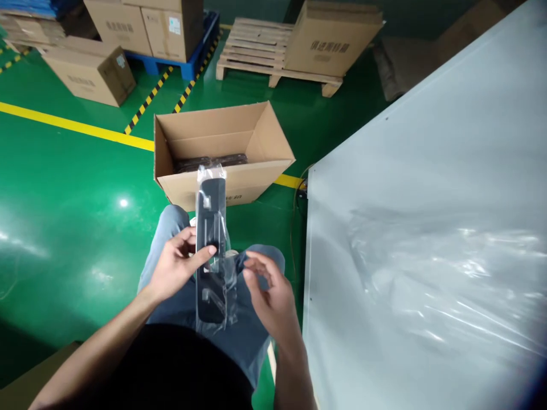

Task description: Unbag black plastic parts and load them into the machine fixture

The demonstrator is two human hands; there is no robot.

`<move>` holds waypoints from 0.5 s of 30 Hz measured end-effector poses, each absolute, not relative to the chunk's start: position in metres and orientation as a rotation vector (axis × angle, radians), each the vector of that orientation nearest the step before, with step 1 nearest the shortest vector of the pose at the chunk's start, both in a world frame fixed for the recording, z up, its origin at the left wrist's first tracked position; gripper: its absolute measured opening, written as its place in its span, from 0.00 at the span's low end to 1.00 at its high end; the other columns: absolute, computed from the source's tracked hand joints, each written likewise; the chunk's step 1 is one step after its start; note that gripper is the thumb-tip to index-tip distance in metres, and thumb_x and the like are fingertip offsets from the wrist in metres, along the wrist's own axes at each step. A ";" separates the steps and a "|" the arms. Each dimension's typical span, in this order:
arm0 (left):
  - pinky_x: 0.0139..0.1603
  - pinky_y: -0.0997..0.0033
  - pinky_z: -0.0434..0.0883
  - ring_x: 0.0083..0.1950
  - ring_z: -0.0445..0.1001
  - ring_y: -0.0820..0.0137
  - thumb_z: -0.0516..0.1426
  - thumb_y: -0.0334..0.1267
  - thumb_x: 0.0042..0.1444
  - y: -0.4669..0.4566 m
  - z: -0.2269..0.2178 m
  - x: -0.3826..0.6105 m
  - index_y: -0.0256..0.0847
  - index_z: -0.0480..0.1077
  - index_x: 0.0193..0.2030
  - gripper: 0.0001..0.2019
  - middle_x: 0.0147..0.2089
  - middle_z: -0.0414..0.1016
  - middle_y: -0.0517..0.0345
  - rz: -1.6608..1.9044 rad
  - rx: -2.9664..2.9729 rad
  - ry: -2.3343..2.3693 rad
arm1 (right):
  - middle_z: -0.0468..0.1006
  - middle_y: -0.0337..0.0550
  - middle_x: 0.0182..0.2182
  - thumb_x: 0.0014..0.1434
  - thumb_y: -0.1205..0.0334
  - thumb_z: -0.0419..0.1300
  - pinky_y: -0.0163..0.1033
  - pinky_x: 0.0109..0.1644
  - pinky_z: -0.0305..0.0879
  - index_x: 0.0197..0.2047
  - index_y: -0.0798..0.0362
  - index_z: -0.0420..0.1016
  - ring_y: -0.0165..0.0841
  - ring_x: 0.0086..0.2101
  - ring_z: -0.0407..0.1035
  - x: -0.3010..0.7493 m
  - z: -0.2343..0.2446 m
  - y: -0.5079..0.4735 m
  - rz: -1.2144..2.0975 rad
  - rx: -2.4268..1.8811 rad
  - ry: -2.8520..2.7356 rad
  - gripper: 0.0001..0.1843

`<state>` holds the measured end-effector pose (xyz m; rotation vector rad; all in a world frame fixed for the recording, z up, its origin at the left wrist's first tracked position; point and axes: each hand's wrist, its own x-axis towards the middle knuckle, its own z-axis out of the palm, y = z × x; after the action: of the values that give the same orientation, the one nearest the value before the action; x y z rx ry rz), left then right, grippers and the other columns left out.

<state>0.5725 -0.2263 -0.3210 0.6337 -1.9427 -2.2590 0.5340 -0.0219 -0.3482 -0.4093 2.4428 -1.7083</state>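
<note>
In my left hand (180, 263) is a long black plastic part (212, 222) sealed in a clear plastic bag (232, 285). My thumb presses on its face, and the fingers go behind it. The part stands lengthwise over my lap, with cut-outs and raised details along it. To the right of the bag, my right hand (270, 290) has its fingers curved and its thumb apart, with nothing visible between them. An open carton (200, 191) stands just beyond my knees, and several dark bagged parts (228, 160) lie inside it.
At right, plastic film (448, 273) lies over a large pale grey surface (342, 188). Farther back are a closed carton (89, 71), a blue pallet (188, 69) with boxes, and a wooden pallet (252, 48) bearing a large carton (331, 42). Yellow lines (77, 123) mark the green floor.
</note>
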 end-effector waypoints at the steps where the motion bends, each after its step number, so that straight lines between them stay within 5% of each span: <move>1: 0.32 0.75 0.73 0.29 0.74 0.73 0.72 0.46 0.54 -0.221 -0.320 0.577 0.40 0.78 0.42 0.15 0.33 0.80 0.61 -2.250 0.611 -1.983 | 0.84 0.44 0.40 0.67 0.50 0.64 0.44 0.50 0.79 0.55 0.46 0.78 0.37 0.40 0.80 0.533 -0.343 -0.027 -1.704 -0.444 2.522 0.17; 7: 0.34 0.74 0.73 0.39 0.79 0.68 0.69 0.45 0.59 -0.204 -0.327 0.595 0.43 0.78 0.51 0.16 0.44 0.84 0.54 -2.161 0.518 -2.254 | 0.83 0.41 0.35 0.67 0.54 0.64 0.39 0.44 0.76 0.43 0.48 0.80 0.34 0.35 0.78 0.528 -0.327 -0.054 -1.793 -0.365 2.653 0.08; 15: 0.34 0.72 0.74 0.33 0.76 0.69 0.68 0.46 0.59 -0.209 -0.320 0.600 0.42 0.79 0.45 0.13 0.37 0.83 0.57 -2.264 0.556 -2.238 | 0.77 0.39 0.28 0.63 0.42 0.66 0.38 0.35 0.73 0.38 0.49 0.77 0.34 0.29 0.73 0.530 -0.347 -0.032 -1.973 0.083 2.203 0.18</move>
<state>0.6000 -0.2094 -0.3201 0.5556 -2.2378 -2.2644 0.5299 -0.0320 -0.3473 0.0827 2.2028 -1.9733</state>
